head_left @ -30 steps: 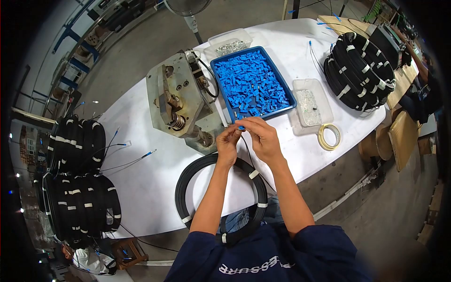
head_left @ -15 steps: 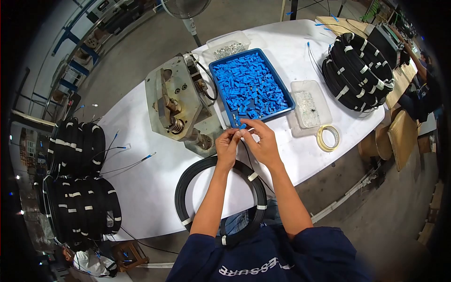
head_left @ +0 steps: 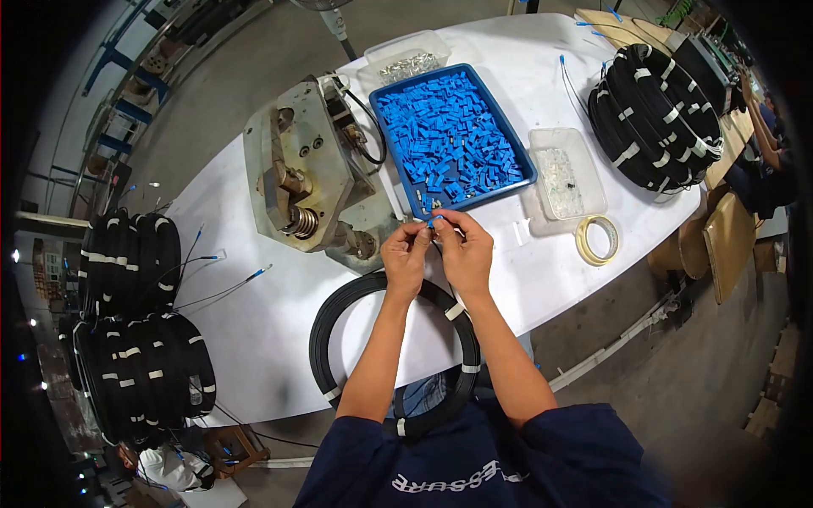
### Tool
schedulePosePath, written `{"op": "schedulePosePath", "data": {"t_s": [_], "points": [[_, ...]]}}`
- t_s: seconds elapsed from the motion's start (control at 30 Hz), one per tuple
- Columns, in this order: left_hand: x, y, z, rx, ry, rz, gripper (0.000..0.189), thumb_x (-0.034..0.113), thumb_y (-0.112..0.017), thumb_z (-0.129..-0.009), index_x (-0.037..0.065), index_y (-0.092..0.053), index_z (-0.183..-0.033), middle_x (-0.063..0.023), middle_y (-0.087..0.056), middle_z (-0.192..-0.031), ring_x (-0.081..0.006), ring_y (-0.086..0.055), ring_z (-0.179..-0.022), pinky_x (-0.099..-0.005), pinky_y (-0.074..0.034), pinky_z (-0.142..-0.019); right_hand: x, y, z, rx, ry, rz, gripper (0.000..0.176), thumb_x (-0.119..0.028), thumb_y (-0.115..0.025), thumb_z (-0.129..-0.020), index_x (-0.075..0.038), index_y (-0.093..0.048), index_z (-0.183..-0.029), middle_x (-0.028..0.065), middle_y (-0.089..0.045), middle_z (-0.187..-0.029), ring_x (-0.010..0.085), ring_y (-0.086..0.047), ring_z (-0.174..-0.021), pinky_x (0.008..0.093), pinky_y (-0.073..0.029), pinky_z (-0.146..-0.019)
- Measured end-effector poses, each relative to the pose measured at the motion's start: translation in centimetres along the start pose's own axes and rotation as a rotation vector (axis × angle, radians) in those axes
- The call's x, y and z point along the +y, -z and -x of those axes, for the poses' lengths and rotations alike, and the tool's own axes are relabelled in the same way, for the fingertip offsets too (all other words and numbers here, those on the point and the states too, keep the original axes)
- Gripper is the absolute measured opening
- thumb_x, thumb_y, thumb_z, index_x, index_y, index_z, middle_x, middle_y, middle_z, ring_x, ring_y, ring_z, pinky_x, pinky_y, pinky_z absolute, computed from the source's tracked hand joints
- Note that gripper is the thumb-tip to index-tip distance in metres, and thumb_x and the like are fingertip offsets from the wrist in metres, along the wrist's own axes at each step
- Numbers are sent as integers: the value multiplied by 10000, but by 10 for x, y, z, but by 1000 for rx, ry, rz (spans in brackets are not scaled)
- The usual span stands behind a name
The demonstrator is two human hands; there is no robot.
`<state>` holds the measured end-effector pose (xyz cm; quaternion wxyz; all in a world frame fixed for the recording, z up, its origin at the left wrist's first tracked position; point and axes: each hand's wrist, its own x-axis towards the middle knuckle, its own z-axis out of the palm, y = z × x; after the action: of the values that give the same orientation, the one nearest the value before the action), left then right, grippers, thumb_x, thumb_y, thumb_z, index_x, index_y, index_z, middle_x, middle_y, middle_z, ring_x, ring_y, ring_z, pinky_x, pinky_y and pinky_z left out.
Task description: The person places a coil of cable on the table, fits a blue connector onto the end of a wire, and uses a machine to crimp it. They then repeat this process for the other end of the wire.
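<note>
Just in front of the blue tray's near corner, both hands meet fingertip to fingertip around a small blue connector (head_left: 435,221). My left hand (head_left: 404,256) pinches it from the left, with the fingers closed. From the other side my right hand (head_left: 465,252) is closed on it as well; the fingertips hide most of the part. A thin black cable runs down from between the hands toward the taped black cable coil (head_left: 320,326), which lies at the table's front edge under my forearms. The blue tray (head_left: 532,176) holds many loose blue connector pieces (head_left: 449,127).
A heavy metal press (head_left: 326,186) stands left of the tray. Clear plastic boxes of small parts sit behind (head_left: 440,46) and right (head_left: 593,169) of it. A tape roll (head_left: 598,240) and stacked cable coils (head_left: 652,118) are at right, more coils (head_left: 140,364) at left.
My fingers have shifted around the blue connector, and the right hand's fingers are now curled closer over it. The whole view has tilted slightly; the coil stays under my arms.
</note>
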<state>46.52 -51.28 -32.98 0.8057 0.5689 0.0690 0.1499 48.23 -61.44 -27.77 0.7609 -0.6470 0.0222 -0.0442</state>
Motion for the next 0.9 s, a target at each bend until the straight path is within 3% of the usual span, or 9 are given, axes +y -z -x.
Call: {"op": "schedulePosePath", "data": {"t_s": [0.23,0.6,0.7,0.9], "points": [[-14,12,-3,-7,16,-127,108,58,-668,-928,-27,-650,-992,-58,-673,-912,-107,-615,-823,-241,-495,-771,-6,7,-9,-120,-2,171,148,-42,-647,-904,58,-696,-1001,136,-697,-911,162,-690,-768,275,-589,-652],[0,0,-2,20,39,44,40,9,-635,-935,-19,-637,-963,-60,-655,-892,-117,-615,-791,-255,-508,-734,14,-10,1,32,-67,-47,151,-60,-645,-927,41,-687,-1030,81,-683,-933,95,-628,-757,229,-540,-651],[0,-1,-2,38,45,71,38,15,-641,-934,-15,-636,-957,-64,-657,-904,-120,-615,-789,-260,-510,-734,11,-5,-3,-35,-67,-40,160,-65,-649,-926,35,-692,-1044,75,-684,-928,86,-619,-738,221,-521,-636],[3,-3,-4,-105,50,155,52,32,-650,-934,-14,-644,-957,-70,-673,-902,-118,-618,-782,-263,-516,-728,-6,16,-12,-182,-153,-68,196,-88,-671,-920,35,-695,-1071,77,-681,-924,97,-627,-727,225,-533,-633]]}}
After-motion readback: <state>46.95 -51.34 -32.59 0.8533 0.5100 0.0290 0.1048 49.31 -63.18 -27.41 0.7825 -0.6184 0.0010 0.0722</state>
